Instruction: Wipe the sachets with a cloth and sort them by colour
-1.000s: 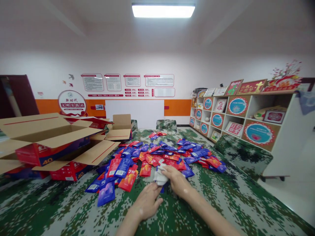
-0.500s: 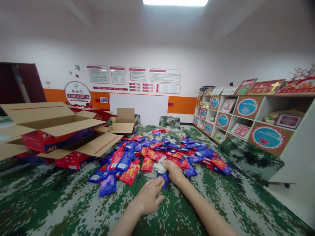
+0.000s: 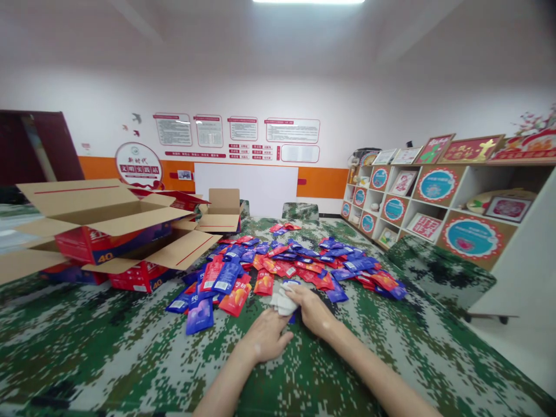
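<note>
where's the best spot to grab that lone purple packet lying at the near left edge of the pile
Probably the near short edge of the purple packet, coming from the person's side. It lies flat on the camouflage cloth, near end clear of the pile, far end tucked against a red packet. The left hand is nearer; both hands touch a white wad.

Tablecloth (image 3: 108,353): woven cloth, matt, pixel-camouflage print.
Sachets (image 3: 304,266): plastic film, glossy, smooth, red and blue.
White bundle (image 3: 281,301) between right hand (image 3: 313,310) and left hand (image 3: 264,336): soft, crumpled, matt; cloth or paper, cannot tell.
Cartons (image 3: 113,231): corrugated cardboard, matt brown inside, printed red outside.
Shelf unit (image 3: 438,202): smooth white board; fronts brown cardboard-like.
Chair covers (image 3: 438,272): camouflage cloth, matt.
</note>
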Demonstrator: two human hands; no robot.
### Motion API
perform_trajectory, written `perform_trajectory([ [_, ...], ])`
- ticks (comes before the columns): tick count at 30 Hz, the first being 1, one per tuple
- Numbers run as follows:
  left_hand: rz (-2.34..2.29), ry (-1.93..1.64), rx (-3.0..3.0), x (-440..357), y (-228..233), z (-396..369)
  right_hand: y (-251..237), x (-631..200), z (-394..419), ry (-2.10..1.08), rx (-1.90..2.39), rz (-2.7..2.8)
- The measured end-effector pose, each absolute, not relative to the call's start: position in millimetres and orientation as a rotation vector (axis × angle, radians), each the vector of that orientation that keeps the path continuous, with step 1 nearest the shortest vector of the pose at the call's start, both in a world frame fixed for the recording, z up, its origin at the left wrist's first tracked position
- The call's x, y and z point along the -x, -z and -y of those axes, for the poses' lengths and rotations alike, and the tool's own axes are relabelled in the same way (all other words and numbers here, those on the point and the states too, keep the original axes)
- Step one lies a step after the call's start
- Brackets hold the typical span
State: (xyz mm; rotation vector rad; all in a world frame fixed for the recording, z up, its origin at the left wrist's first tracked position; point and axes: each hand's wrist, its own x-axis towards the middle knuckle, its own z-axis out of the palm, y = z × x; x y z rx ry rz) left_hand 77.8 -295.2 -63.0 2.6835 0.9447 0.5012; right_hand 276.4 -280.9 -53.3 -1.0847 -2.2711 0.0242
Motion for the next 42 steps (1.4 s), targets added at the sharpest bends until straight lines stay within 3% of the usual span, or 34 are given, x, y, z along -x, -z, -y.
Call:
perform_trajectory([
  [5, -0.931, -0.551, -2.693, -79, 58, 298, 71, -272, 300, -0.078, 1.048, 2.313],
  [13, -0.922, -0.470, -2.701, -78, 61, 294, 80, -286, 234, -0.002, 1.093, 2.287],
  [19, -0.937, -0.426, -2.702, -78, 66, 294, 70, -278, 215, -0.024, 1.343, 2.172],
  [29, -1.091, -0.542, -2.633, -100, 44, 283, 38, -308, 257, -0.039, 1.220, 2.109],
  [36, -1.461, -0.561, -2.489, -138, 57, 268, 81, -354, 274, 0.199, 1.210, 2.132],
  [42, -1.535, -0.498, -2.570, -147, 70, 267, 105, -365, 270, 0.199, 1.230, 2.123],
])
